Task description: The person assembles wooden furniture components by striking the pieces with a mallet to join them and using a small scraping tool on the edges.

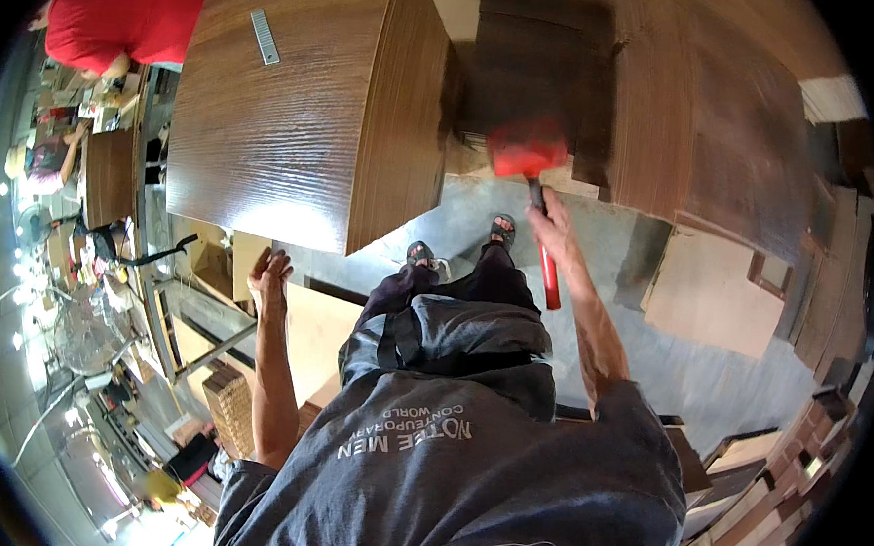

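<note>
In my right hand is a mallet with a red head and a red and black handle. Its head, smeared by motion, is raised in front of me near the gap between two brown pieces. My left hand has its fingers curled together, just below the near edge of a brown wood-grain cabinet box. Whatever those fingers may hold is too small to make out. On top of the box lies a small ridged metal strip.
A stack of brown panels stands to the right, with a pale board leaning below it. A person in a red shirt is at the far left. Shelving, a fan and a woven basket are along my left.
</note>
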`<state>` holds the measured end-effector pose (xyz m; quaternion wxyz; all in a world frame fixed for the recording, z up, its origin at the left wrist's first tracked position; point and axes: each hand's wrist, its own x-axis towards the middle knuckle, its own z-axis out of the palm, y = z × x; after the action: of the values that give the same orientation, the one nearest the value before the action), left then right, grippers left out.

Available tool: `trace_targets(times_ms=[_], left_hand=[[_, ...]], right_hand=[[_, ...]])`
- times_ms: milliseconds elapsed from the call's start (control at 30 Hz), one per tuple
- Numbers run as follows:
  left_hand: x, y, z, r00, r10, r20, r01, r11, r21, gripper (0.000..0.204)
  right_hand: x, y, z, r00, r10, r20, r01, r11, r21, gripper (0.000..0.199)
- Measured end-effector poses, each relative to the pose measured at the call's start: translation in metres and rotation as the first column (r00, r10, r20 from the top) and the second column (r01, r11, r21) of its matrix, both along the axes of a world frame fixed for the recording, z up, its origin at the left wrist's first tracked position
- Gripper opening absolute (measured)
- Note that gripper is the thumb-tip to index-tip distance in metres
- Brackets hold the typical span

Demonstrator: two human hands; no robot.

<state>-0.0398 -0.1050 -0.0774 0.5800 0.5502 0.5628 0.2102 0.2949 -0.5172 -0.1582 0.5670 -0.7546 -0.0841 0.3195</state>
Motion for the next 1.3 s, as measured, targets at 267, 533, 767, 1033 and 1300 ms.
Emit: trace_targets(times_ms=[267,533,767,1033,1300], left_hand=[[0.014,0.044,-0.024,0.987,-0.155,0.047,0.159,0.983,-0.088,0.061],[0.026,0.105,-0.005,0.877,-0.447,0.176,0.416,0.89,0.188,0.077],[0.069,0.099,0.025,0.765,-0.594,0.247,0.52,0.797,0.307,0.095],[0.077,0.123,-0.058,0.786,-0.529,0.321,0.365,0.815,0.451,0.076],[0.102,0.135,-0.113,0.59,-0.535,0.604,0.052,0.772,0.633,0.044]], right_hand=[[-0.123,-0.019,0.085,0.985,-0.139,0.106,0.131,0.988,0.078,0.021],[-0.205,0.019,0.145,0.85,-0.383,-0.361,0.525,0.66,0.538,0.023],[-0.225,0.03,0.091,0.83,-0.511,-0.222,0.555,0.798,0.236,0.02],[-0.182,0.058,0.024,0.881,-0.472,-0.032,0.43,0.77,0.473,0.029],[-0.133,0.116,-0.076,0.801,-0.545,0.248,0.28,0.707,0.649,0.03]])
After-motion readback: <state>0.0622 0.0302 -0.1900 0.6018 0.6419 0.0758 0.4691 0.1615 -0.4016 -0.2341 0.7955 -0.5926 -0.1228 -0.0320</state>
